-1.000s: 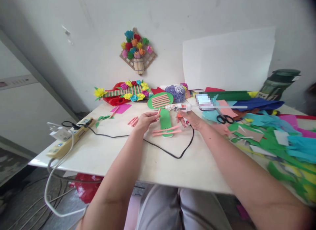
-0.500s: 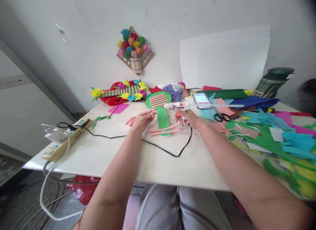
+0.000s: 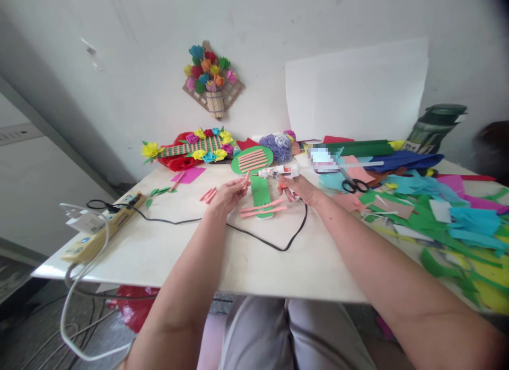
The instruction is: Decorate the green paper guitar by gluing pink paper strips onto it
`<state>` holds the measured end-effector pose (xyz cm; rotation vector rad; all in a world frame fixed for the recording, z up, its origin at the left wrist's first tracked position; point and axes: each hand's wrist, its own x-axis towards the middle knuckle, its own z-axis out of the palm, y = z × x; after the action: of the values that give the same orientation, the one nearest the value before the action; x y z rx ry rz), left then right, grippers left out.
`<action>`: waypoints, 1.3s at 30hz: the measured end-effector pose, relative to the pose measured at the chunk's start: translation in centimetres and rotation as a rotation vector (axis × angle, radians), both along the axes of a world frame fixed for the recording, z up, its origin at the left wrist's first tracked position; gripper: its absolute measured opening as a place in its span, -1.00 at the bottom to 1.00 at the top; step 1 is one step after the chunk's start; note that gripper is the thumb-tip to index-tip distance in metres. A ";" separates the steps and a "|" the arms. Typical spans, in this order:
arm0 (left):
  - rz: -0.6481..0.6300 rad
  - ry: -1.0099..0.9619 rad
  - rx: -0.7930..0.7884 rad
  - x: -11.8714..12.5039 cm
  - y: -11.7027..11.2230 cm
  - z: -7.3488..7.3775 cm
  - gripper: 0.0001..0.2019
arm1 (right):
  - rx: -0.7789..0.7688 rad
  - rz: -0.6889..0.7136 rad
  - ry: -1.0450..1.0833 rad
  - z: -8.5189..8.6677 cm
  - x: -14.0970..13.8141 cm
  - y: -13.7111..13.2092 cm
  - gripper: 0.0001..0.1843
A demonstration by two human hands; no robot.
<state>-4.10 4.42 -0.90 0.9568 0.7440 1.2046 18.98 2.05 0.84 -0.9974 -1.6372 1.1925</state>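
My left hand (image 3: 231, 194) pinches a short pink paper roll (image 3: 247, 178) upright between thumb and fingers. My right hand (image 3: 299, 188) is wrapped round a white hot glue gun (image 3: 284, 171), its nozzle pointing left close beside the roll. A long clear glue stick (image 3: 350, 164) juts from the gun's rear. Behind and beneath lies a green paper shape (image 3: 260, 188), its round end (image 3: 236, 166) carrying a row of pink rolls (image 3: 253, 159). Two longer pink strips (image 3: 263, 208) lie across its near end. Several short pink rolls (image 3: 209, 194) rest left of it.
The gun's black cord (image 3: 274, 248) loops over the table to a power strip (image 3: 104, 227) at left. Scissors (image 3: 355, 185), a phone (image 3: 323, 159) and paper scraps (image 3: 433, 211) spread over the right side. A flowered paper guitar (image 3: 194, 148) and purple yarn (image 3: 276, 147) sit at the back.
The glue gun has tilted a little, its rear end rising and its nozzle dipping towards the pink roll. The whole view has shifted slightly. Both hands keep their grips.
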 end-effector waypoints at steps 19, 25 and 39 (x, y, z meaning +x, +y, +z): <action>-0.012 0.011 -0.051 0.2 -0.4 0.4 -0.87 | -0.002 -0.049 -0.028 -0.7 -0.2 0.6 -0.44; -0.015 0.011 -0.053 0.2 -0.5 0.5 -0.88 | -0.018 -0.068 -0.055 -0.9 -0.2 0.7 -0.44; -0.020 0.004 -0.066 0.2 -0.4 0.5 -0.87 | -0.021 -0.080 -0.090 -1.3 -0.2 1.1 -0.43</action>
<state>-3.87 4.02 -0.43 0.9103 0.7712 1.1544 18.78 3.19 -0.49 -1.1339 -1.6411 1.1281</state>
